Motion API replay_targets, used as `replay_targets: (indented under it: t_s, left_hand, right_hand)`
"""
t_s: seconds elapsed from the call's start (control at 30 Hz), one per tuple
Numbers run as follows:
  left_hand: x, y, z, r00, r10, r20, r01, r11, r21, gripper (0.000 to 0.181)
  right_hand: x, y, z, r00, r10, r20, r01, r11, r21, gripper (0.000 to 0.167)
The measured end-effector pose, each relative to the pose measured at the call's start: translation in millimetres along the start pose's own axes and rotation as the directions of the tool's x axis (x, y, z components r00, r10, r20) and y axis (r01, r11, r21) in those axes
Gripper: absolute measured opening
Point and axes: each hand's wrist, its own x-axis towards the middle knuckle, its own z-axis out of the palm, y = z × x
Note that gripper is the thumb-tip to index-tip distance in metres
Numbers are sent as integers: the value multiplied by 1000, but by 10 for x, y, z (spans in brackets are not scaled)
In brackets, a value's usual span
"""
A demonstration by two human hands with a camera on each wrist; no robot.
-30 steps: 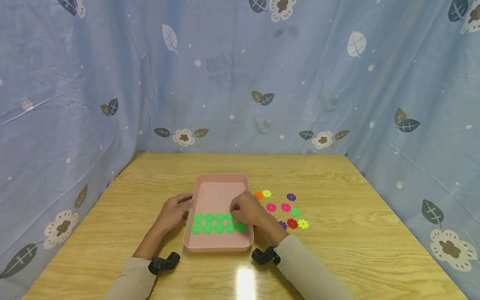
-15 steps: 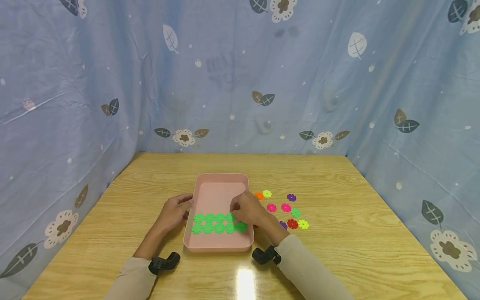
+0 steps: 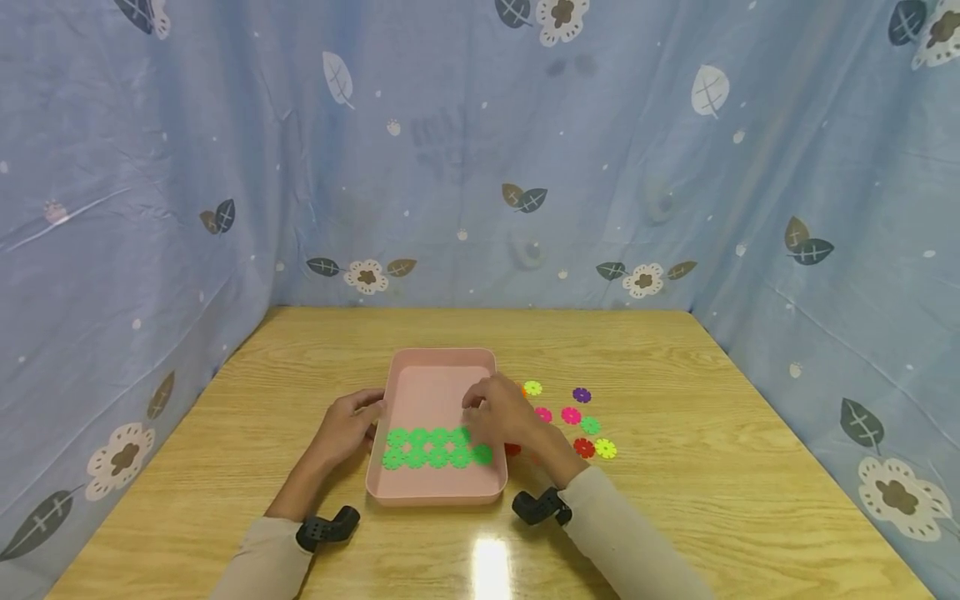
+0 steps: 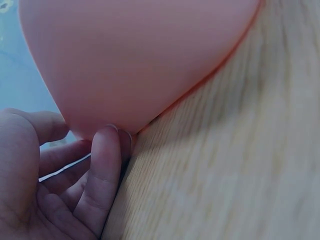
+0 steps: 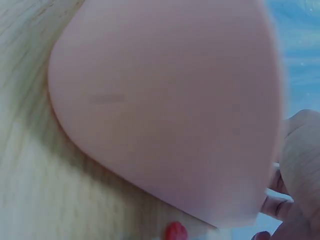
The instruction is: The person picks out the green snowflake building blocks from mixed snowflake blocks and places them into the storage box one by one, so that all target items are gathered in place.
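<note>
Notched, flower-shaped green plastic discs [image 3: 438,457] lie in two rows at the near end of a pink rectangular tray [image 3: 427,396]. My left hand [image 3: 347,427] holds the tray's left side, thumb at the rim and fingers against the outer wall; the left wrist view shows its fingertips [image 4: 106,142] at the tray wall [image 4: 145,55]. Over the tray's right side is my right hand [image 3: 501,410], its fingers loosely bent and no disc visible in them. It hides the right end of the back row. In the right wrist view the tray wall [image 5: 165,100] covers most of the fingers.
Loose discs lie on the wooden table [image 3: 675,392] right of the tray: purple [image 3: 582,395], pink [image 3: 571,416], green [image 3: 590,425], red [image 3: 584,448] and yellow [image 3: 606,448] among them. A patterned blue curtain [image 3: 450,167] surrounds the table.
My right hand has lifted off the green discs and shifted slightly up and right, its fingers loosening. The left hand and tray have stayed in place.
</note>
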Motion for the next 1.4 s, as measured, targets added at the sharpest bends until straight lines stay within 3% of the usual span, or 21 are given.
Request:
replay_targets:
  t_s: [0.07, 0.4, 0.67, 0.83, 1.1, 1.27, 1.4]
  left_hand:
    - [28, -65, 0, 1000, 0, -9, 0, 1000, 3, 45]
    - [1, -35, 0, 1000, 12, -1, -12, 1000, -19, 47]
    - [16, -60, -1, 1000, -7, -8, 7, 1000, 1, 45]
    - [27, -78, 13, 1000, -10, -11, 10, 1000, 9, 45]
    - [24, -92, 16, 1000, -13, -16, 13, 1000, 2, 43]
    - [31, -99, 11, 1000, -13, -13, 13, 1000, 1, 44]
    - [38, -103, 7, 1000, -10, -14, 10, 1000, 5, 44]
  right_hand:
    - [-14, 4, -51, 999, -29, -34, 29, 1000, 10, 8]
    - [-101, 75, -225, 983, -78, -164, 89, 994, 64, 14]
    - [-147, 197, -343, 978, -91, -190, 99, 995, 34, 16]
    - [-217, 299, -461, 976, -64, -206, 68, 998, 13, 17]
    - [-370, 442, -677, 975, 115, -192, -116, 993, 6, 17]
    - [-482, 545, -773, 968, 134, -213, -140, 990, -17, 16]
    - [-564, 615, -824, 964, 169, -203, -168, 986, 25, 20]
